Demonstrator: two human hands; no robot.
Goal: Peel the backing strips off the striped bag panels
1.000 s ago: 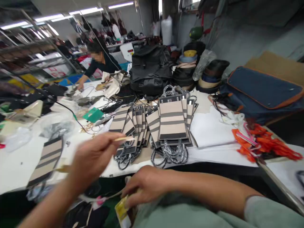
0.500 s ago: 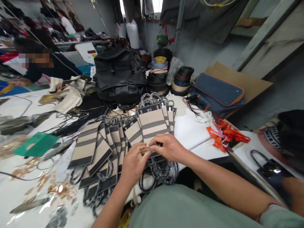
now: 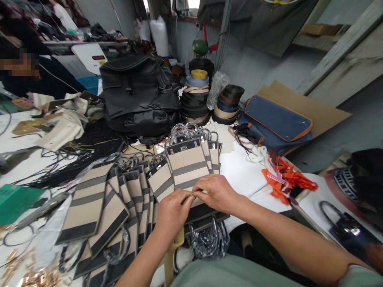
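Observation:
My left hand (image 3: 173, 209) and my right hand (image 3: 214, 191) meet fingertip to fingertip, both closed in a pinch. Whatever is between the fingers is too small to make out. Just behind and under them leans a beige handbag (image 3: 188, 157) with dark stripes and a metal clasp on its black top edge. Plastic-wrapped handles (image 3: 209, 239) loop out below my right hand. More striped bags (image 3: 88, 199) lie overlapped to the left of my hands. Below my left wrist hangs a tan strip (image 3: 170, 259); I cannot tell what it belongs to.
Gold-coloured metal pieces (image 3: 38, 277) lie at the lower left, near a green box (image 3: 18, 203). Behind the bags stand a black backpack (image 3: 137, 95), strap rolls (image 3: 196, 97) and a blue bag (image 3: 278, 117). Orange ribbon (image 3: 281, 179) lies at right. A co-worker (image 3: 48, 75) sits at far left.
My view has shifted, so the striped bags appear lower and further left. My fingertips are closer together and a little lower in view. The tan strip shows more clearly below my left wrist.

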